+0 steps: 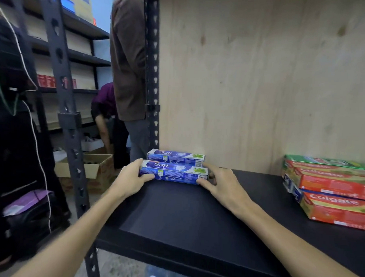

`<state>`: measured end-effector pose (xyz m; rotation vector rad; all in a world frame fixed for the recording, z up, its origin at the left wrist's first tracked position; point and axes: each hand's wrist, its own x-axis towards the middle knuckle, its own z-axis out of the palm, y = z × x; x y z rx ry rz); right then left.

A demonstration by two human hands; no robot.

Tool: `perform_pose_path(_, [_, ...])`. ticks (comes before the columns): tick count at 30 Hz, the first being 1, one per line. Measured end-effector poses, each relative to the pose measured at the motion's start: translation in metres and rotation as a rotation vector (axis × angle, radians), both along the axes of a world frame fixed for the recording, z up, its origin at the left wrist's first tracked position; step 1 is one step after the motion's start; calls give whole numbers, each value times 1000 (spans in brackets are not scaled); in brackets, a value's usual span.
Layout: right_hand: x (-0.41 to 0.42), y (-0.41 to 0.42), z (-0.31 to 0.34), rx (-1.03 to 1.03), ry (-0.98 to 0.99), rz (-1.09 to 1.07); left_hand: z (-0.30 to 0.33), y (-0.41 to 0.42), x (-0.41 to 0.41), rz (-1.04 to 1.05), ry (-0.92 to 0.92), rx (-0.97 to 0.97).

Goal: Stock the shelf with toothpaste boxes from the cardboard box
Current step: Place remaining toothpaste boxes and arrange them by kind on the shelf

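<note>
Plywood back wall (252,78) at twelve o'clock, black shelf (185,217) below it. Red toothpaste boxes (333,185) stacked at three o'clock. Cardboard box (89,166) on the floor at nine. Left hand (132,178) and right hand (223,183) grip the ends of a blue toothpaste box (173,172) at centre; another blue box (175,156) lies just behind.

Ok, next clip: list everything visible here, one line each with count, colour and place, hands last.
Safi toothpaste boxes: two, blue, left end of shelf, one behind the other; front one held at both ends.
Colgate toothpaste boxes: several, red and green, stacked at shelf's right end.
Shelf board: one, black, foreground.
Back panel: one, pale plywood, behind shelf.
Cardboard box: one, brown, open, on floor left of shelf.
Other people: two, brown top standing, purple top bending, background left.
Far shelving: black, background left, red packs on it.
Left hand: grips front Safi box's left end.
Right hand: grips its right end.
</note>
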<state>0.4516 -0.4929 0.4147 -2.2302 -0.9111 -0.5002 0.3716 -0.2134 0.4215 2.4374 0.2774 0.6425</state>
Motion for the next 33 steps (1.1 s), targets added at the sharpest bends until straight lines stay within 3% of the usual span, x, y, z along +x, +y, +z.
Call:
perform_pose_path(16, [68, 32, -9, -13, 60, -6, -2, 24, 65, 22, -94, -279])
perform_pose_path(33, [67, 31, -12, -68, 116, -89, 0, 19, 61, 21, -82, -244])
